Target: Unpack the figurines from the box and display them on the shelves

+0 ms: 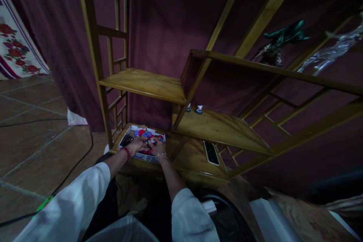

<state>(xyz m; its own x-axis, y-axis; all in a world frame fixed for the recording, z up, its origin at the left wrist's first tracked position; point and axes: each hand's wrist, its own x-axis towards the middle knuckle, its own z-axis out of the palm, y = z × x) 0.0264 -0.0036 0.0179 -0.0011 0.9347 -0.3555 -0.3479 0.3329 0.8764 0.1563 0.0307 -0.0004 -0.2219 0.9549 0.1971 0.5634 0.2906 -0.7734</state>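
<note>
A shallow white-rimmed cardboard box [129,133] sits on the low left shelf, holding dark small pieces and several round red and purple-blue pieces. Both of my hands reach into it. My right hand [159,147], with a thin bracelet at the wrist, pinches what looks like a small white-and-dark figurine [152,141]. Beside it, my left hand [136,146], wearing a red bead bracelet, has its fingers stretched towards the figurine. Whether the left fingertips touch it is hard to make out. The hands cover part of the box's contents.
A wooden shelf unit [150,83] surrounds the box, with a board above it. Two small figurines [199,110] stand on the middle board. A phone [211,152] lies right of the box. Higher up is a clear shiny ornament [334,47]. A black cable [82,159] crosses the floor.
</note>
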